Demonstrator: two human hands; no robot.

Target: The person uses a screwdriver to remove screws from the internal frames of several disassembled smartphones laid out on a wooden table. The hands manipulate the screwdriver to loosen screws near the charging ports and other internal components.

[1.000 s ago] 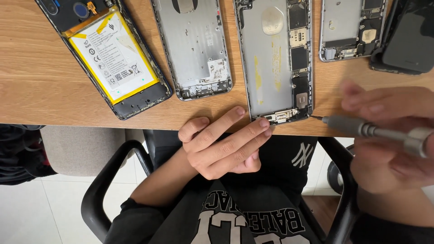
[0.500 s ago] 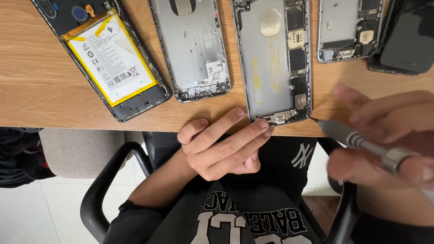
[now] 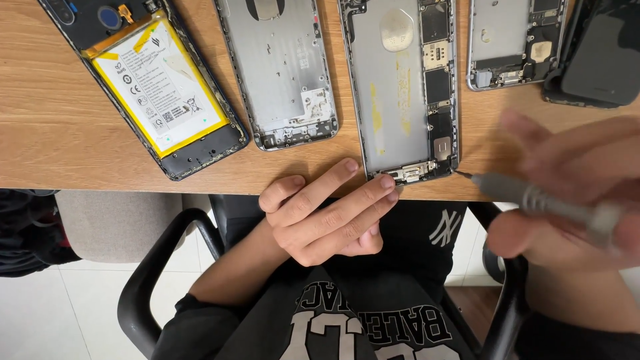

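Grey, slim screwdriver held in the right hand; fingers closed around the handle, hand blurred and close to the camera. Tip of the driver sits at the lower right corner of the middle opened phone, touching or just beside its frame; contact cannot be confirmed.

Left hand holds nothing. Fingers loosely curled and extended over the near edge of the bench, fingertips resting at the bottom edge of the same phone, by its port end.

Middle opened phone: silver metal back shell, screen side off, lying flat with its bottom end toward the person. Bare grey plate on the left half with yellowish residue streaks; dark circuit parts and small shields down the right side; round pale disc near the top.

Neighbours on the bench, all lying flat in a row: second silver shell to the left, mostly stripped; further left a black phone with a yellow-edged battery; to the right another silver shell and a dark phone.

Bench: light wood-grain surface. Below its edge: black chair armrests, dark printed shirt, pale tiled floor.
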